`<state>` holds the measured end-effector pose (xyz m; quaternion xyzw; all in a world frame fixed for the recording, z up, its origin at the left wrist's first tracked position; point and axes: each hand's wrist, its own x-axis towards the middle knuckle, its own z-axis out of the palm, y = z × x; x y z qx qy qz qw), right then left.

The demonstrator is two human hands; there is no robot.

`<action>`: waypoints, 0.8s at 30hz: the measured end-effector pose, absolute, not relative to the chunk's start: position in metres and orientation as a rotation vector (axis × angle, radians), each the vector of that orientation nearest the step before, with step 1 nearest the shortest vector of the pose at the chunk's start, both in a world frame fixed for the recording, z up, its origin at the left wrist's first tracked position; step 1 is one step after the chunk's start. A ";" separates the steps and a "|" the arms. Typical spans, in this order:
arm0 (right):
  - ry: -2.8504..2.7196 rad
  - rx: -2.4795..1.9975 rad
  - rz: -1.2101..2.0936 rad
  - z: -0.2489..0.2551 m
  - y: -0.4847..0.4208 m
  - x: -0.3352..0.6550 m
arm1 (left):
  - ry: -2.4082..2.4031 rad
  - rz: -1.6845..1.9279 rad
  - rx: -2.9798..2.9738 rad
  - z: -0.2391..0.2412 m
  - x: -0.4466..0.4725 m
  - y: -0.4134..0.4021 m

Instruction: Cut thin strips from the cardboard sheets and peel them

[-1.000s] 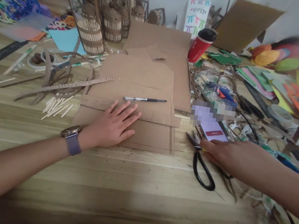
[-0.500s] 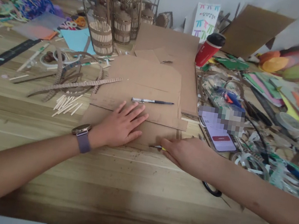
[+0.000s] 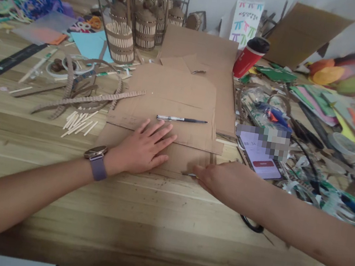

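My left hand (image 3: 143,148) lies flat with fingers spread across a piece of brown cardboard (image 3: 182,157), its fingertips reaching onto the cardboard sheet (image 3: 171,87) that overlaps it. A watch is on that wrist. At the cardboard's near right corner, my right hand (image 3: 216,175) is closed around a small craft knife (image 3: 190,174). Only the knife's thin tip shows, pointing left along the near edge of the cardboard; its handle is hidden in my fingers. Beyond my left fingertips, a black and clear pen (image 3: 182,120) rests on the upper sheet.
Corrugated strips (image 3: 88,101) and short pale sticks (image 3: 79,123) lie to the left. On the right are a phone (image 3: 261,159), scissors partly under my forearm, and mixed scraps. Lantern-like stick models (image 3: 119,43) and a red cup (image 3: 250,59) stand at the back.
The knife tip has shifted very slightly, and its yellow part no longer shows beside my right fingers. My left hand stays in place on the cardboard.
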<state>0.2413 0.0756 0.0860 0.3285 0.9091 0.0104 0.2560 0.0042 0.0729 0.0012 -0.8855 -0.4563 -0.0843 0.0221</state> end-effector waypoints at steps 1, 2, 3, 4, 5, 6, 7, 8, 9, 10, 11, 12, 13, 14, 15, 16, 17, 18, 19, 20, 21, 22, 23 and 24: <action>2.461 0.888 0.041 0.087 0.076 0.246 | -1.413 -0.265 -2.746 0.001 0.004 0.073; 2.453 0.882 0.053 0.088 0.076 0.250 | -1.413 -0.270 -2.748 0.001 0.004 0.073; 2.437 0.880 0.066 0.088 0.076 0.255 | -1.413 -0.276 -2.748 0.000 0.004 0.073; 2.414 0.880 0.075 0.089 0.077 0.259 | -1.412 -0.279 -2.748 0.000 0.003 0.073; 2.390 0.878 0.078 0.090 0.077 0.264 | -1.410 -0.279 -2.749 0.000 0.003 0.073; 2.372 0.877 0.084 0.090 0.077 0.268 | -1.406 -0.278 -2.750 0.000 0.003 0.073; 2.361 0.874 0.096 0.090 0.077 0.273 | -1.403 -0.276 -2.749 0.000 0.003 0.074; 2.355 0.871 0.110 0.090 0.077 0.277 | -1.398 -0.275 -2.748 -0.001 0.002 0.074; 2.353 0.867 0.124 0.089 0.077 0.282 | -1.393 -0.276 -2.746 -0.001 0.002 0.074; 2.353 0.867 0.138 0.088 0.077 0.286 | -1.388 -0.277 -2.745 -0.001 0.002 0.074; 2.356 0.869 0.151 0.087 0.076 0.290 | -1.384 -0.279 -2.745 -0.002 0.002 0.074; 2.367 0.871 0.158 0.085 0.076 0.294 | -1.380 -0.279 -2.746 -0.002 0.001 0.074; 2.385 0.875 0.168 0.084 0.076 0.298 | -1.378 -0.277 -2.747 -0.003 0.001 0.075; 2.408 0.881 0.185 0.083 0.076 0.301 | -1.376 -0.276 -2.746 -0.003 0.001 0.075; 2.430 0.884 0.203 0.081 0.075 0.304 | -1.374 -0.275 -2.744 -0.003 0.001 0.075; 2.445 0.879 0.217 0.080 0.075 0.306 | -1.371 -0.274 -2.742 -0.003 0.001 0.074; 2.450 0.868 0.219 0.079 0.075 0.307 | -1.368 -0.272 -2.739 -0.003 0.001 0.074; 2.444 0.858 0.211 0.078 0.075 0.309 | -1.366 -0.271 -2.736 -0.003 0.001 0.074; 2.434 0.851 0.197 0.077 0.075 0.310 | -1.364 -0.270 -2.734 -0.003 0.001 0.074; 2.425 0.851 0.187 0.077 0.075 0.311 | -1.363 -0.268 -2.732 -0.003 0.001 0.074; 2.418 0.860 0.182 0.076 0.075 0.313 | -1.362 -0.265 -2.731 -0.003 0.001 0.074; 2.416 0.876 0.178 0.075 0.075 0.315 | -1.362 -0.262 -2.729 -0.003 0.001 0.074; 2.421 0.893 0.168 0.075 0.076 0.317 | -1.362 -0.260 -2.728 -0.002 0.001 0.074; 2.430 0.903 0.147 0.074 0.076 0.319 | -1.361 -0.259 -2.727 -0.003 0.001 0.074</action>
